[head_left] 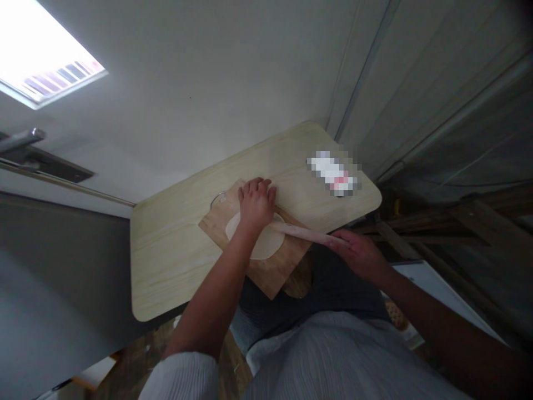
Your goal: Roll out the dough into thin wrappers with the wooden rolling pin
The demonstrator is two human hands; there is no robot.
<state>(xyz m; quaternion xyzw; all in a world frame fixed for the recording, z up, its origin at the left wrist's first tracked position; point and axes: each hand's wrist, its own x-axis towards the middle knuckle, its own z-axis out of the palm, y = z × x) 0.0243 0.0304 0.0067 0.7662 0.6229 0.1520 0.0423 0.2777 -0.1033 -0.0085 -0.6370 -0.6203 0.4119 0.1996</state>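
On a square wooden board (pixel 272 278) lies a thin, round, cream-coloured sheet that looks like rolled dough (pixel 266 247). My left hand (pixel 256 203) rests palm down over the far side of the sheet and the board, fingers stretched forward and slightly bent; what lies under the palm is hidden. My right hand (pixel 353 250) is closed around the outer end of a slim, pale rolling pin (pixel 306 233). From there the pin slants left across the board's edge, and its other end lies over the sheet beside my left wrist.
The board overhangs the near edge of a light wood table (pixel 175 255) with rounded corners. A metal rim (pixel 217 198) shows at the board's far left. At the table's right is a pixelated white and red object (pixel 333 173). A wall (pixel 208 100) stands behind; a door handle (pixel 25 141) is left.
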